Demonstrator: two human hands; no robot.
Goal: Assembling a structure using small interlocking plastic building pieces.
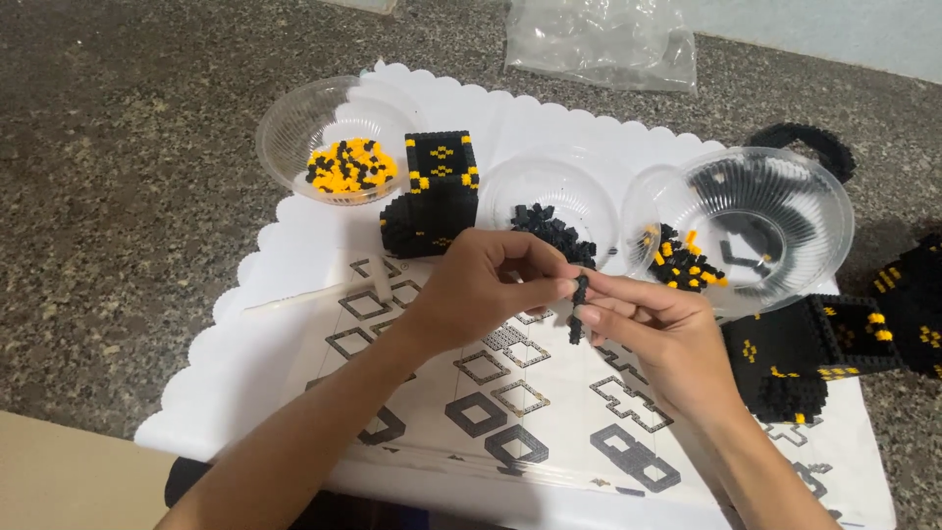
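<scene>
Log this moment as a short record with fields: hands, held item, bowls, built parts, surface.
left hand: left hand pinches the strip's top
right hand: right hand grips the strip lower down
held item: short black brick strip, upright between both hands
bowls: orange-and-black bowl; black-piece bowl; tilted mixed bowl
built parts: black-and-yellow block; larger assembly
surface: instruction sheet on white scalloped mat

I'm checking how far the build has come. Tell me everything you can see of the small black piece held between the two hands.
The black strip is a short, narrow column of tiny stacked plastic bricks, roughly upright above the instruction sheet. The left hand pinches its top; the right hand supports its lower part.
</scene>
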